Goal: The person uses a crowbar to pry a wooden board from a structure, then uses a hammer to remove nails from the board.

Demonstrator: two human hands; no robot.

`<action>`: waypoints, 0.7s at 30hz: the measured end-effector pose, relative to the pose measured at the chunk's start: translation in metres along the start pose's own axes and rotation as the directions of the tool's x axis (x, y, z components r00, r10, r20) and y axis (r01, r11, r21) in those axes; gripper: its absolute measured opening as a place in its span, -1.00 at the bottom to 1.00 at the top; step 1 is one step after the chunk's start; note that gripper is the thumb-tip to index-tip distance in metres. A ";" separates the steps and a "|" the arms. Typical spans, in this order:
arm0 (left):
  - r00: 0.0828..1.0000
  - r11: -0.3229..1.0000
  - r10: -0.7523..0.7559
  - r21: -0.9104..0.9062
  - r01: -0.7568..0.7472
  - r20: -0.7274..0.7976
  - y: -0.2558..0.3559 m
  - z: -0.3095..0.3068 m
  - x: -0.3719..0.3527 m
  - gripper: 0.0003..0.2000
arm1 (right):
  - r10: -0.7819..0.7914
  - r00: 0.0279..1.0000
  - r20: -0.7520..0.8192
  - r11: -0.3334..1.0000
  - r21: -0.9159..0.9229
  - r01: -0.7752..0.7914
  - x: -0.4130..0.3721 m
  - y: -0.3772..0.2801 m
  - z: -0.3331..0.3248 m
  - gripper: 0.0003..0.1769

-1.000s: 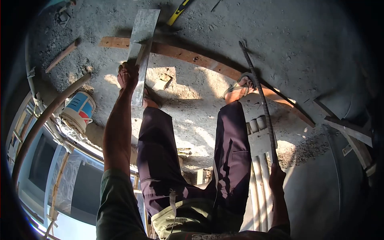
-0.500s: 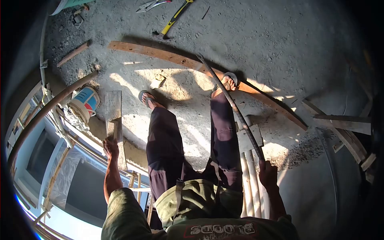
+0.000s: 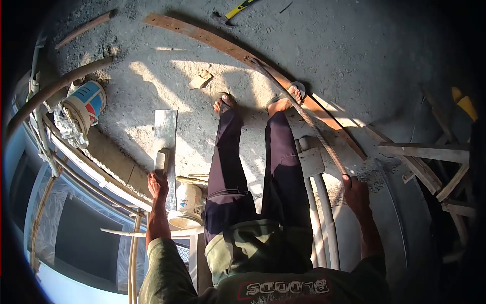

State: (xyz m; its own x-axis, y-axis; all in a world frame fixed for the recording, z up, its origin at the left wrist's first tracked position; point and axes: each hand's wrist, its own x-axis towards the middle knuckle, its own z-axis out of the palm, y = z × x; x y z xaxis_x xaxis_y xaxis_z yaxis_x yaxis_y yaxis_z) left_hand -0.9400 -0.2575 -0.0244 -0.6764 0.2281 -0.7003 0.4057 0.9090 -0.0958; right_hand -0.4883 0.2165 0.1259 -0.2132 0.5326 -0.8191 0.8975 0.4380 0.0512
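Note:
My left hand is closed round the block handle of a long, flat plastering float, whose pale blade points away from me. My right hand grips the near end of a ribbed steel rebar. The bar slants up and left past my right foot, and its far tip overlaps a long wooden plank on the floor. Below the float, near my left leg, stands a dirty white bucket.
A paint bucket stands at left beside a bent brown pole. A yellow-handled hammer lies at the top. Timber pieces are heaped at right, and a shovel lies by my right leg. A bamboo railing runs along the left.
My left foot has stepped right, closer to my right foot. The view has shifted, bringing the near bucket into sight and taking the pliers out. Both hands keep their holds.

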 end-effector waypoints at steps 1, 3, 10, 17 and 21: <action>1.000 1.000 0.000 -0.007 0.000 -0.019 -0.008 0.003 -0.005 -0.63 | -0.005 1.000 -0.009 1.000 -0.017 0.005 -0.002 -0.007 -0.005 -0.56; 0.999 0.999 -0.011 -0.031 0.010 -0.036 -0.029 0.010 -0.019 -0.62 | -0.057 0.998 -0.041 0.998 0.004 0.057 -0.006 -0.020 -0.014 -0.56; 0.981 0.978 -0.196 -0.067 0.196 0.017 -0.068 0.017 -0.053 -0.57 | -0.160 0.983 -0.087 0.975 -0.169 0.144 0.002 -0.068 -0.037 -0.55; 0.995 0.989 -0.100 -0.106 0.102 0.020 -0.077 0.045 -0.058 -0.61 | -0.084 0.994 -0.076 0.993 -0.086 0.077 -0.014 -0.071 -0.024 -0.56; 0.999 0.993 -0.045 -0.109 0.045 -0.003 -0.069 0.044 -0.051 -0.61 | -0.049 0.996 -0.074 0.997 -0.060 0.045 -0.022 -0.070 -0.006 -0.57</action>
State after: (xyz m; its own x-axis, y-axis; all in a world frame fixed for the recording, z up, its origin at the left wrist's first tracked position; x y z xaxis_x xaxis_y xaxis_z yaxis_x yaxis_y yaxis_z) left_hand -0.9069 -0.3473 -0.0128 -0.6958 0.1876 -0.6933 0.3054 0.9509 -0.0492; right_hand -0.5491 0.1787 0.1435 -0.2851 0.5621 -0.7764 0.8622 0.5042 0.0485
